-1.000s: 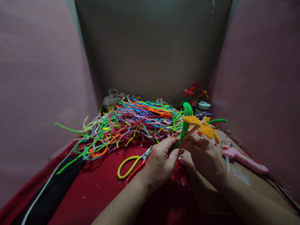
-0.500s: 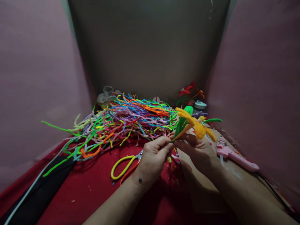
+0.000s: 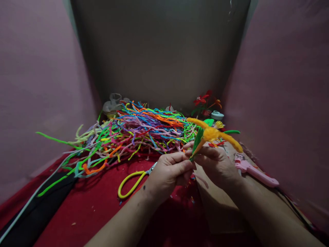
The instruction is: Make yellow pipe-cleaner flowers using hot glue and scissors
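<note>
- At my far left, a white cable [image 3: 28, 203] runs over a black strip [image 3: 52, 202] on the red cloth [image 3: 87, 212].
- Next, a big tangled heap of fuzzy stems [image 3: 151, 128] in many colours spreads across the back of the cloth.
- In front of the heap lies a pair of scissors [image 3: 138, 172], its yellow handle showing, partly hidden behind my left arm.
- My left hand [image 3: 171, 169] is closed, thumb and fingers pinching the flower's narrow base.
- The yellow fuzzy flower [image 3: 211, 134] is held up above my hands, petals spread to both sides, with a green leaf [image 3: 197, 140] beside its stem.
- My right hand [image 3: 218, 168] has its fingers partly bent at that same base; I cannot tell whether they grip it.
- Behind, red flowers [image 3: 200, 100] stand near a pale teal lid [image 3: 217, 115].
- At my right, a pink glue gun [image 3: 259, 175] lies on brown cardboard [image 3: 223, 214].
</note>
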Available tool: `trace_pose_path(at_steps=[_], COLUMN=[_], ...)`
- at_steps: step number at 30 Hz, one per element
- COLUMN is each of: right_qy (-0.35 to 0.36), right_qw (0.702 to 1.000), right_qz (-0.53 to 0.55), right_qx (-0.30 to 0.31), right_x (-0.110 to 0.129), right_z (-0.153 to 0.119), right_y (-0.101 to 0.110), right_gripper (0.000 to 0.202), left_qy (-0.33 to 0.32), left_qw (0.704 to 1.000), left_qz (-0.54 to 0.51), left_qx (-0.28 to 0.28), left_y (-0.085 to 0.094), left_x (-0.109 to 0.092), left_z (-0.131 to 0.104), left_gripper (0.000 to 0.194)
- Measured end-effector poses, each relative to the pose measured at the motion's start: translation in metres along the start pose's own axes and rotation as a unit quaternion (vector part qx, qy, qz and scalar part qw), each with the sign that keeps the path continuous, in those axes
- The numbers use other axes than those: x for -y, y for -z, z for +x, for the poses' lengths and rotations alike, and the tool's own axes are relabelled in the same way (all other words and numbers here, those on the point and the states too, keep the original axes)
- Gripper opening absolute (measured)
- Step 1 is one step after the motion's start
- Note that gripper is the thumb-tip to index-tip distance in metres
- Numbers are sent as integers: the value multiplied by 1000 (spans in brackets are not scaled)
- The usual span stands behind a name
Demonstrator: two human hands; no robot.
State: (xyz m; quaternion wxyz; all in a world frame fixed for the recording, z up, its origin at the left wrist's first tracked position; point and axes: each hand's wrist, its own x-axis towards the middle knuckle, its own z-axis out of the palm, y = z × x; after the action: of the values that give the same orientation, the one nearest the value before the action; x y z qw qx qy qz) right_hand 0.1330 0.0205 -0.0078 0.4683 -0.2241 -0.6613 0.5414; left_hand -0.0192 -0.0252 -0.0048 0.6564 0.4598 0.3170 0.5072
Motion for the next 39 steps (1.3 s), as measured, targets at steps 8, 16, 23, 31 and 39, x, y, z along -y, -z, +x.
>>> trace_pose_path(at_steps=[8, 16, 23, 31, 39], right_qy=[-14, 32, -6, 7, 10], right_qw=[997, 994, 998, 996, 995], right_qz=[68, 22, 52, 26, 92], right_qx=[-34, -103, -18, 82, -26], right_x=[-1, -16, -13, 2, -11], right_z=[-1, -4, -1, -6, -1], right_y=[-11, -14, -5, 2, -6], right_gripper=[11, 16, 17, 20, 20], left_qy=[-16, -229, -30, 96, -17], left_qw=[996, 896, 993, 981, 989], left_qz=[75, 357, 113, -66, 140], left_qx=[44, -129, -5, 157, 43], left_y=[4, 2, 5, 18, 6], left_x=[-2, 18, 0, 4, -2], left_z=[0, 0, 4, -1, 1], left_gripper=[23, 20, 21, 23, 20])
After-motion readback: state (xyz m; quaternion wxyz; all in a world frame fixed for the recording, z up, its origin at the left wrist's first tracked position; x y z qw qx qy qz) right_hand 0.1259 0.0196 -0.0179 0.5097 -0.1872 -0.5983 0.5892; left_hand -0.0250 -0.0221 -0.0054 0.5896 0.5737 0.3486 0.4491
